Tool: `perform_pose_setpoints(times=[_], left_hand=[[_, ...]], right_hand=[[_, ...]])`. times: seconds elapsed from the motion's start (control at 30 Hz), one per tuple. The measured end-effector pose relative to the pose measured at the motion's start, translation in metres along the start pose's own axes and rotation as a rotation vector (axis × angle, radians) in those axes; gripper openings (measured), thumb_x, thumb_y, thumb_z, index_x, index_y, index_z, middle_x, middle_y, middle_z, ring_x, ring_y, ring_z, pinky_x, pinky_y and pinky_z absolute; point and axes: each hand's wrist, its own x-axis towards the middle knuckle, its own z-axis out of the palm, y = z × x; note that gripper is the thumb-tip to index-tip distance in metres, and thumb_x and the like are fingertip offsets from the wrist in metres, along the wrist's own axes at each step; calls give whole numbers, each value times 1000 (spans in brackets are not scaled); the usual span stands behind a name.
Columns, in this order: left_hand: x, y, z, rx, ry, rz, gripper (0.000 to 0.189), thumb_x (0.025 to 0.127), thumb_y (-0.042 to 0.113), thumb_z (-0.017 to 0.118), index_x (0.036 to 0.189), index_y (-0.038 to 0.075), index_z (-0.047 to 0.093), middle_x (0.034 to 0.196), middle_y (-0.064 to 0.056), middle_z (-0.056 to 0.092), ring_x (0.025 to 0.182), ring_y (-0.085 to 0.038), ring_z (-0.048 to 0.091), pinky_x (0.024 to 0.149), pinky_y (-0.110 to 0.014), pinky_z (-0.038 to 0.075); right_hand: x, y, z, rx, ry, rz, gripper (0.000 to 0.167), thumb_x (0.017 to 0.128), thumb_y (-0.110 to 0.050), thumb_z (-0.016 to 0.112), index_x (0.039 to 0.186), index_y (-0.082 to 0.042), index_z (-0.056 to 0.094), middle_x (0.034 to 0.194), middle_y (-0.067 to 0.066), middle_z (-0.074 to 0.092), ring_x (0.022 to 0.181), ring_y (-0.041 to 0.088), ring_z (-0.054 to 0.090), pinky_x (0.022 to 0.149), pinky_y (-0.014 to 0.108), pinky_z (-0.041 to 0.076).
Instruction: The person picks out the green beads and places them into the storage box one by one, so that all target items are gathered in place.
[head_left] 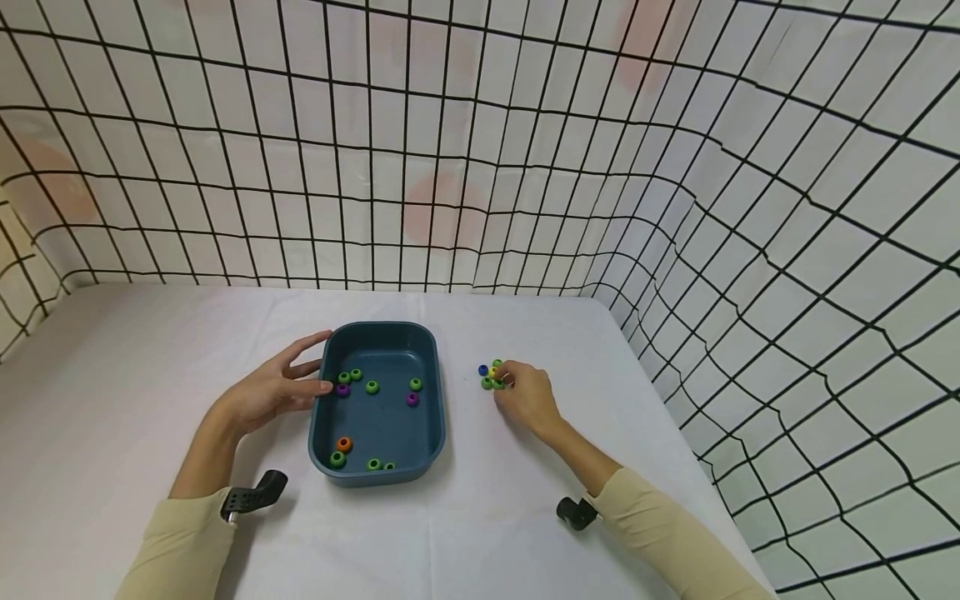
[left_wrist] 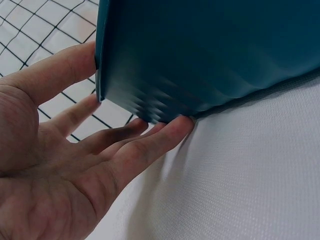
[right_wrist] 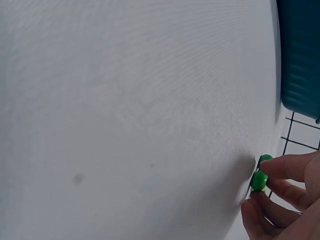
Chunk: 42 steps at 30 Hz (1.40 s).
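A dark blue-green tray stands on the white cloth, with several green, purple and orange beads in it. My left hand holds its left side, thumb over the rim and the other fingers against the outer wall. In the left wrist view, fingertips meet the wall low down, close to the cloth. Right of the tray, my right hand bends over a small group of beads. Between its thumb and fingers is a green bead. A blue bead and a yellow bead lie beside the fingertips.
The table is covered with a white cloth. A black wire grid rises behind it and along the right side, with pale sheeting beyond. Each forearm bears a black wrist camera, one on the left and one on the right.
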Motion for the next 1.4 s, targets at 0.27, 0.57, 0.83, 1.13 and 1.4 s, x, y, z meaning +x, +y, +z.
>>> perform_pose_setpoints(times=[0.27,0.57,0.83,1.13,1.4], left_hand=[[0,-1,0,0,-2,3,97,93,16,72,165,28,7,167,-28,10,141,-53,41,106,-57,45],[0,-1,0,4,-3,6,96,94,16,72,164,29,8,168,-28,10,141,-53,40,106,-58,44],[0,0,1,4,-1,4,97,93,17,72,164,29,8,168,-27,9,142,-53,39,107,-58,45],[0,-1,1,2,0,1,97,93,17,72,164,30,7,168,-27,10,142,-53,39,107,-59,43],[0,-1,0,6,2,0,96,94,16,71,164,29,7,168,-27,9,142,-53,38,107,-59,43]], right_hand=[[-2,1,1,1,4,-9,14,80,2,71,93,-4,73,90,13,76,84,26,68,75,41,56],[-2,0,0,-7,-2,10,13,80,1,71,92,-4,73,89,12,75,83,25,67,76,40,55],[-3,-1,-2,1,11,2,11,81,1,73,91,-3,72,88,13,75,80,24,67,71,37,55],[1,-4,-4,49,81,-58,10,82,0,71,91,-3,73,86,12,76,80,25,69,70,37,56],[2,-16,-8,84,132,-140,8,83,-4,73,91,-3,73,84,11,77,79,25,70,73,39,57]])
